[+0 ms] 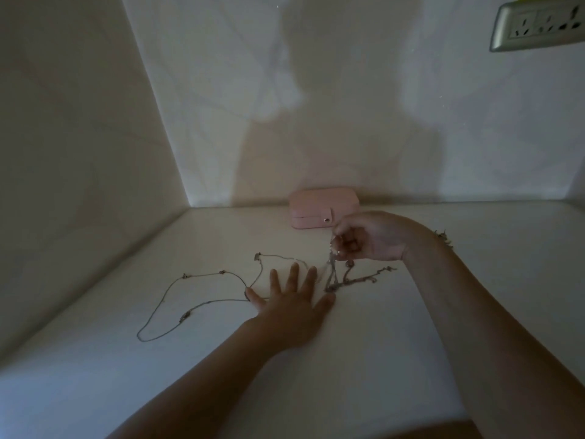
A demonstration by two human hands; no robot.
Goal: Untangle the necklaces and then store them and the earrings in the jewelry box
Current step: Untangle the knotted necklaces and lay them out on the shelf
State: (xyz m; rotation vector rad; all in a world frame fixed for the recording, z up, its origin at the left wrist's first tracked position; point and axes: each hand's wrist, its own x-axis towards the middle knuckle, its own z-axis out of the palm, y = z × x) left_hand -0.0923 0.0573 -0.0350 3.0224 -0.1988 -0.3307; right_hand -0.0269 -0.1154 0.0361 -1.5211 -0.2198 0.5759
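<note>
A long thin chain necklace (177, 299) with small beads lies in a loop on the white counter (316, 369), left of centre. My left hand (294, 299) lies flat on the counter with fingers spread, pressing on that chain near its right end. My right hand (364, 237) is raised a little above the surface and pinches a tangled bunch of chains (335, 274). The bunch hangs from my fingers down to the counter. A charm chain (376, 274) trails out to the right from the tangle. The pink jewelry box (319, 207) stands closed against the back wall. No earrings are visible.
White walls close in the counter at the back and left. A wall socket plate (538, 26) sits high at the upper right. The scene is dim, with shadows of my arms on the back wall.
</note>
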